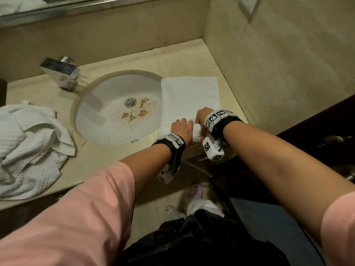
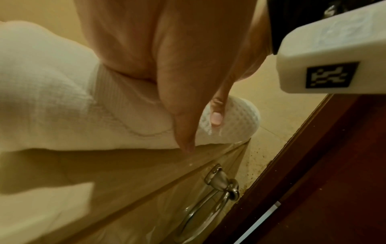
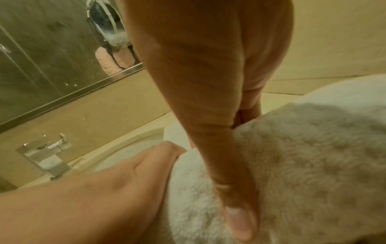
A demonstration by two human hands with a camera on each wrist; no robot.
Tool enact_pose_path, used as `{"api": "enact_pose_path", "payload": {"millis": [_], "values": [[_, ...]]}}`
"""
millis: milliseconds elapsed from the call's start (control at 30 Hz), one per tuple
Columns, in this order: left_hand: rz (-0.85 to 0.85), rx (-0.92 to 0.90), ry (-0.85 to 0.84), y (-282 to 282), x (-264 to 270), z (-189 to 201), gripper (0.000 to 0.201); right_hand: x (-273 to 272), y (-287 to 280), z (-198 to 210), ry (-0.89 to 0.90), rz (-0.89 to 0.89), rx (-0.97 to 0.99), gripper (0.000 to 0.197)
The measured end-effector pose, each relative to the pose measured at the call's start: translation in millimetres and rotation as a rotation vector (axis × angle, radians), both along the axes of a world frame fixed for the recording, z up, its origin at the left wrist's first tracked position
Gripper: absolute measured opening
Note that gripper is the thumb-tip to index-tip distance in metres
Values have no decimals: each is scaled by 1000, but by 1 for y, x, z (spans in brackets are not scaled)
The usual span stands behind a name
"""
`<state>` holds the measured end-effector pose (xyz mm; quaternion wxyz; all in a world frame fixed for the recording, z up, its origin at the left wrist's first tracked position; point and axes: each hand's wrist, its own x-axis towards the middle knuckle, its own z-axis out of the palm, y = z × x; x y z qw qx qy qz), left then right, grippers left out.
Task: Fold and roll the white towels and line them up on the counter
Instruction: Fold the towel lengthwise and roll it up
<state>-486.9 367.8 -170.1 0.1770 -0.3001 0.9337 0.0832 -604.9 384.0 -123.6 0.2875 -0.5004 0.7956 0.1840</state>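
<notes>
A white towel (image 1: 190, 98) lies folded flat on the beige stone desk (image 1: 123, 62), right of centre in the head view, its left edge hanging a little over the rim of the round sink (image 1: 115, 89). The end of it nearest the person is turned up into a short roll at the front edge of the desk, and both hands sit on that roll side by side. The left hand (image 1: 181, 129) curls its fingers over the top of the roll; in the left wrist view its thumb (image 2: 183, 128) runs down the near face of the cloth, so its grip is closed around the rolled end. The right hand (image 1: 203, 116) bends over the same roll just to the right, almost touching the left; in the right wrist view its thumb (image 3: 234, 189) presses into the fluffy pile while the other fingers tuck behind the fold, so that grip is also closed on the towel. Each wrist carries a black strap with white blocks bearing black-and-white square code patterns; no words or brand names can be read anywhere. At the left edge of the head view a heap of crumpled white towels (image 1: 30, 150) rests on the desk, well apart from the hands. A square chrome tap (image 1: 60, 71) stands behind the sink at upper left, and yellowish stains mark the basin near the drain (image 1: 130, 102). A metal ring handle (image 2: 208, 203) hangs below the desk front in the left wrist view.
</notes>
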Motion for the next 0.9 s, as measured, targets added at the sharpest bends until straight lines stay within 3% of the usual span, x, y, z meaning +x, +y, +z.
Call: {"api": "enact_pose_path", "payload": {"millis": [167,333,467,567,900], "values": [[-14,56,-54,-15,-9,-3,48,3,10,-7,-14,-12,-44,38],[-31,135,-86,-28,-16,-2,75,9,23,-15,-15,42,-143,39],[-47,192,-126,-40,-22,1,85,8,38,-21,54,77,-258,63],[-62,216,-138,-44,-24,3,82,9,40,-18,117,76,-189,71],[34,382,-133,-56,-30,7,91,0,24,6,103,78,-21,38]]}}
